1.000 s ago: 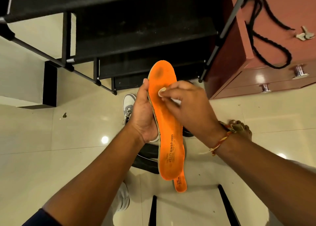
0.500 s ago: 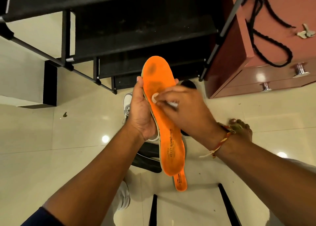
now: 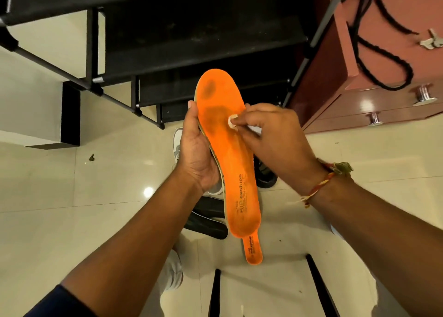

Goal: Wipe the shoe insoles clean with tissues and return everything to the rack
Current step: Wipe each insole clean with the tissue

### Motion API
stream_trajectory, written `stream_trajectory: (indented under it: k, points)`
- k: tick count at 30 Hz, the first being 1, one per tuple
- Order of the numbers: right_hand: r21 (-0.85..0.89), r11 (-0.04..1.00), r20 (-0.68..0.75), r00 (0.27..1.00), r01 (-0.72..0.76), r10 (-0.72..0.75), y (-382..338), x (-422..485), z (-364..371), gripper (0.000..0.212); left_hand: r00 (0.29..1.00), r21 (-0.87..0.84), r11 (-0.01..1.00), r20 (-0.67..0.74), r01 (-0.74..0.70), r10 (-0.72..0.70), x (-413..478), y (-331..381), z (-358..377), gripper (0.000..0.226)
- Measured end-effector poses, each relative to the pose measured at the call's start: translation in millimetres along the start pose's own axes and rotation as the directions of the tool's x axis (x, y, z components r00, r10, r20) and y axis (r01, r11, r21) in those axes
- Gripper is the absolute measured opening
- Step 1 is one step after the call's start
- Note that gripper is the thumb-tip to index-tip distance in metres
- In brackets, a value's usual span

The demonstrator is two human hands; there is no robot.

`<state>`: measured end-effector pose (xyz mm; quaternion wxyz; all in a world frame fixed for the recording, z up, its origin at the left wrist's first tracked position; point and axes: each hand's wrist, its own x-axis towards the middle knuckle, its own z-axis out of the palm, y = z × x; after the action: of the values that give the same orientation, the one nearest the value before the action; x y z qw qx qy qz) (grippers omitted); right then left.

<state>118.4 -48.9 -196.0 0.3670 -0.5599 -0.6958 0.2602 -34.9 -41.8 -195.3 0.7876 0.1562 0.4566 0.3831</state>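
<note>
An orange insole (image 3: 227, 153) printed "Air cushion" is being held above the tiled floor (image 3: 48, 208), its toe end pointing toward the black shoe rack (image 3: 182, 52). Its left edge is being gripped by the left hand (image 3: 196, 156), with the thumb lying along the rim and the fingers hidden behind. A small wad of tissue (image 3: 231, 122) is being pinched in the curled fingertips of the right hand (image 3: 275, 144) and pressed onto the insole's dark-stained forefoot. Past the insole's heel, the end of a second orange insole (image 3: 253, 250) is showing. Left of the insole, a white sneaker (image 3: 177, 144) is being partly covered by the left hand. Black insoles (image 3: 206, 218) are lying on the floor beneath it. Right of the insole, a red-brown cabinet (image 3: 383, 52) is standing.
</note>
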Motion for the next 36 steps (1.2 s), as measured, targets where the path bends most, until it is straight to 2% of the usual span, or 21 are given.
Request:
stream_trajectory:
  k: [3, 6, 9, 12, 15, 18, 20, 22, 24, 27, 30, 34, 36]
  points:
    - [0.104, 0.992, 0.151, 0.985, 0.064, -0.080, -18.4, -9.9, 12.8, 0.014, 1.000, -0.040, 0.999, -0.017, -0.027, 0.027, 2.7, 4.8, -4.5, 0.088]
    - [0.140, 0.983, 0.220, 0.965, 0.116, -0.145, -21.8, -10.6, 14.9, 0.013, 0.999, -0.066, 0.997, -0.008, -0.049, 0.048, 5.6, 5.0, -9.8, 0.090]
    - [-0.017, 0.997, 0.099, 0.992, 0.077, -0.075, -3.6, -1.2, 7.7, 0.015, 0.999, -0.091, 0.995, 0.031, -0.038, 0.041, 3.6, 2.7, -4.7, 0.090]
    - [-0.041, 0.999, -0.004, 1.000, -0.011, 0.011, 10.0, 5.0, 0.2, 0.016, 0.998, -0.075, 0.996, 0.024, -0.051, 0.053, 2.3, 2.2, -0.5, 0.089]
    - [-0.012, 1.000, 0.080, 0.997, -0.005, 0.006, -0.6, -1.7, 4.8, 0.016, 0.997, -0.075, 0.994, 0.004, -0.079, 0.080, 2.8, 5.2, -0.9, 0.089]
    - [0.081, 0.995, 0.221, 0.973, 0.051, -0.068, -17.6, -9.8, 12.2, 0.016, 0.991, -0.063, 0.990, -0.042, -0.126, 0.123, 4.9, 8.0, -6.3, 0.088]
    - [0.099, 0.992, 0.261, 0.959, 0.083, -0.106, -19.9, -10.2, 14.1, 0.016, 0.989, -0.051, 0.989, -0.053, -0.142, 0.139, 5.7, 8.6, -8.9, 0.087]
    - [0.048, 0.997, 0.230, 0.971, 0.055, -0.065, -13.4, -7.9, 12.6, 0.016, 0.990, -0.055, 0.989, -0.040, -0.136, 0.134, 5.7, 7.7, -8.1, 0.088]
    - [-0.022, 1.000, 0.138, 0.990, -0.002, 0.005, -3.2, -4.9, 9.9, 0.017, 0.992, -0.065, 0.990, -0.023, -0.123, 0.122, 5.6, 6.4, -4.7, 0.089]
    - [-0.046, 0.997, 0.064, 0.996, -0.059, 0.062, 2.0, -3.4, 7.4, 0.019, 0.992, -0.055, 0.991, -0.018, -0.123, 0.122, 4.8, 4.8, 0.5, 0.088]
    - [0.002, 0.999, 0.094, 0.995, -0.037, 0.036, -8.0, -6.2, 9.4, 0.017, 0.990, -0.044, 0.990, -0.046, -0.133, 0.131, 4.2, 5.3, 1.2, 0.088]
    - [0.158, 0.987, 0.228, 0.973, 0.001, -0.038, -21.6, -8.0, 11.3, 0.015, 0.984, -0.037, 0.987, -0.089, -0.156, 0.152, 4.0, 6.8, -2.5, 0.088]
    - [0.121, 0.993, 0.230, 0.972, 0.009, -0.037, -18.4, -5.8, 10.4, 0.014, 0.983, -0.042, 0.985, -0.090, -0.164, 0.160, 3.9, 7.7, -2.1, 0.087]
